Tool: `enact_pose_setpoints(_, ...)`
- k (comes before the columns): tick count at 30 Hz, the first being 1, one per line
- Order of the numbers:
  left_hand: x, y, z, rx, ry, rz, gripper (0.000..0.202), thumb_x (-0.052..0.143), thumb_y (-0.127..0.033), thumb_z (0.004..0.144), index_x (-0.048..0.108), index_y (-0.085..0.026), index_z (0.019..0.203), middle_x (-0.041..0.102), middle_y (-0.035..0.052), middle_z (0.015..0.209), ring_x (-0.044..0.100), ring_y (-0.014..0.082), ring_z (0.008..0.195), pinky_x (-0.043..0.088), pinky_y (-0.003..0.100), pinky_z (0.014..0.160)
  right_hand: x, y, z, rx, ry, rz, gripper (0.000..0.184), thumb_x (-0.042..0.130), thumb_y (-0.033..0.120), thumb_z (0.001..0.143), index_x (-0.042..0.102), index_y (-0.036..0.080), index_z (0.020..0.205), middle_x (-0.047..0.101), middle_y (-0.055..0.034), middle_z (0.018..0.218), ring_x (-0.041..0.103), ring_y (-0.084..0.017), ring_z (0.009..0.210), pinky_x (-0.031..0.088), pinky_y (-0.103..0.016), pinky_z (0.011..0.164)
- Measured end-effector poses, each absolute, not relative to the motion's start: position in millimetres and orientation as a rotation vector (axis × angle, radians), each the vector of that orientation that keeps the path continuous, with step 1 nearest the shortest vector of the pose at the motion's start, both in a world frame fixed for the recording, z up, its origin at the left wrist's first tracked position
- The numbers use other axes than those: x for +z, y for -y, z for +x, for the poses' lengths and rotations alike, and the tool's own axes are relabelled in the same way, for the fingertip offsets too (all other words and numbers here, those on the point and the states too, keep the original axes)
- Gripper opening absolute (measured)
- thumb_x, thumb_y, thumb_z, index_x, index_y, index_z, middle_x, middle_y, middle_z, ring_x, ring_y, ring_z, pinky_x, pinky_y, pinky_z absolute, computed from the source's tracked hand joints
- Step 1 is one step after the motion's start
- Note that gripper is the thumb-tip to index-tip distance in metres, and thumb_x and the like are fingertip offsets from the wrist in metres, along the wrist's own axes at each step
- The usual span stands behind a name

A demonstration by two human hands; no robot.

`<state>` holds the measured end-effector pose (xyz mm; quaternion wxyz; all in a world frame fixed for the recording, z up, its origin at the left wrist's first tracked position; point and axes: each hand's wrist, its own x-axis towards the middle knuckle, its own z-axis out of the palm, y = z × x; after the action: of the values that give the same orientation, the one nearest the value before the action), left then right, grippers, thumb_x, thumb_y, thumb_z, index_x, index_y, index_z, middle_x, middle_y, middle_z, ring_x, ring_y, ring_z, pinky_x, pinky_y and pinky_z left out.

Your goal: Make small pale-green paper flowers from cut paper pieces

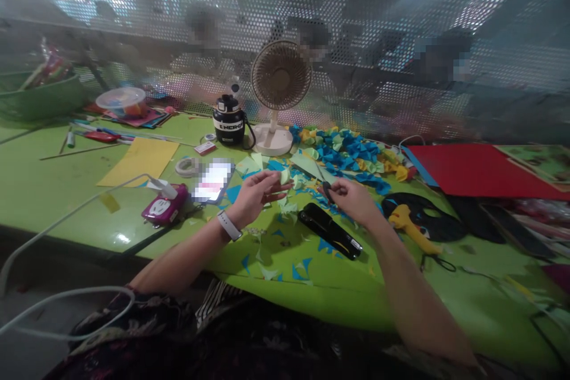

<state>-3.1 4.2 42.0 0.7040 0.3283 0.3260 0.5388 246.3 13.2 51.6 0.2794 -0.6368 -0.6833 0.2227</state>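
Between the thumb and fingers of my left hand [258, 195] is a small pale green paper piece [285, 177]. My right hand [351, 197] grips dark-handled scissors [327, 190], whose blades point up and left. Beyond the hands lies a pale green paper sheet [309, 163]. A heap of folded blue, yellow and green paper pieces [342, 151] spreads behind it. Below my right hand rests a black stapler [329, 230]. Blue and green paper scraps [303, 269] are scattered on the green table [267, 294] near me.
A fan [281, 77] and a black bottle [228, 122] stand at the back. To the left are a lit phone [214, 183], a tape roll [187, 167], a purple power socket [164, 206] and yellow paper [139, 160]. A yellow glue gun [414, 230] and red sheet [485, 171] lie right.
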Motion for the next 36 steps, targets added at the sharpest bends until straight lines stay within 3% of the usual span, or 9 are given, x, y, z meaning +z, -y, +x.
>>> enact_pose_setpoints(3,43.2,-3.7,-3.7,1.193,-0.696,0.716,0.023,0.079,-0.024,0.076,0.063,-0.014,0.088,0.073,0.0050,0.079,0.076,0.0223,0.084,0.059,0.027,0.071,42.5,-21.5,252.6,0.359,1.939,-1.826,0.043,0.063,0.064,0.074,0.050,0.023,0.067,0.060,-0.0011,0.061,0.051,-0.016,0.056,0.033,-0.027,0.053)
enact_pose_setpoints(7,45.2,-3.9,-4.0,1.198,-0.694,0.648,0.023,0.077,-0.030,0.077,0.062,-0.014,0.086,0.069,0.0017,0.071,0.076,0.0238,0.081,0.059,0.028,0.068,37.2,-26.9,256.1,0.202,2.010,-2.027,0.028,0.062,0.049,0.078,0.054,0.023,0.072,0.069,-0.0027,0.073,0.058,-0.018,0.065,0.032,-0.027,0.056)
enact_pose_setpoints(12,43.2,-5.5,-4.0,1.154,-0.687,0.659,0.019,0.075,-0.024,0.076,0.059,-0.014,0.078,0.066,0.0015,0.070,0.076,0.0252,0.086,0.058,0.030,0.075,30.8,-32.1,258.2,0.070,2.085,-2.188,0.023,0.062,0.045,0.080,0.062,0.022,0.079,0.072,-0.0051,0.082,0.063,-0.022,0.075,0.031,-0.028,0.057)
enact_pose_setpoints(21,40.5,-6.3,-2.6,1.127,-0.650,0.654,0.010,0.065,-0.021,0.080,0.060,-0.014,0.084,0.071,0.0051,0.074,0.076,0.0242,0.090,0.059,0.033,0.081,23.1,-37.9,260.2,0.009,2.120,-2.274,0.028,0.066,0.048,0.081,0.067,0.021,0.088,0.073,-0.0084,0.100,0.066,-0.024,0.086,0.034,-0.029,0.059)
enact_pose_setpoints(26,39.3,-5.9,-2.3,1.100,-0.646,0.697,0.010,0.060,-0.021,0.081,0.062,-0.014,0.088,0.075,0.0084,0.085,0.076,0.0232,0.089,0.058,0.034,0.085,21.4,-40.0,266.0,0.086,2.142,-2.324,0.029,0.065,0.048,0.080,0.071,0.021,0.090,0.074,-0.0090,0.092,0.066,-0.025,0.085,0.036,-0.029,0.059)
enact_pose_setpoints(32,38.6,-2.7,-1.8,1.101,-0.642,0.824,0.014,0.059,-0.020,0.085,0.063,-0.013,0.096,0.076,0.0101,0.091,0.076,0.0221,0.089,0.059,0.037,0.087,35.1,-33.9,269.4,0.179,2.120,-2.182,0.016,0.068,0.036,0.077,0.072,0.022,0.084,0.075,-0.0056,0.087,0.065,-0.023,0.079,0.037,-0.028,0.059)
enact_pose_setpoints(36,33.2,1.3,-0.1,1.048,-0.631,0.919,0.014,0.061,-0.021,0.087,0.063,-0.013,0.099,0.076,0.0099,0.090,0.075,0.0230,0.089,0.057,0.041,0.091,51.6,-10.1,245.8,0.401,1.906,-1.653,0.022,0.064,0.040,0.082,0.071,0.021,0.087,0.072,-0.0045,0.081,0.063,-0.019,0.071,0.045,-0.029,0.062)
